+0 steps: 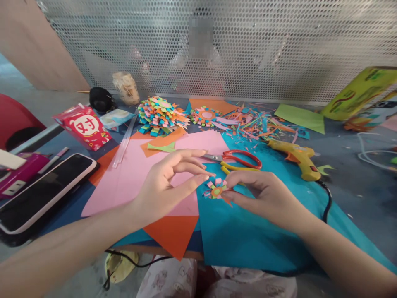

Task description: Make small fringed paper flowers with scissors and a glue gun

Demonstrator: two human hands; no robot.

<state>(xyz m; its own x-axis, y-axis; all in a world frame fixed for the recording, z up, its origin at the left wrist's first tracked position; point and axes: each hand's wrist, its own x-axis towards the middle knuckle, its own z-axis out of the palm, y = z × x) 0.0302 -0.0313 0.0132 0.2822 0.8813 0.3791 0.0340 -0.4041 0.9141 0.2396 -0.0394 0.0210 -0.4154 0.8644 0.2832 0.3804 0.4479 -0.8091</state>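
A small paper flower (216,191) with fringed pink, blue and green petals and an orange centre is pinched between the thumb and fingers of my right hand (263,198). My left hand (166,178) hovers just left of it, fingers stretched out and apart, fingertips close to the petals. It appears to hold nothing. Just beyond the flower, scissors (238,159) with red and yellow handles lie partly on pink paper (124,186) and partly on blue paper (248,236). A yellow glue gun (294,157) rests to the right.
At the back sit a fringed paper ball (161,116), another paper flower (204,116) and a heap of paper strips (260,122). Clear glue sticks (124,145), a red packet (87,126) and a phone (46,190) lie left. A perforated metal panel (235,49) borders the table.
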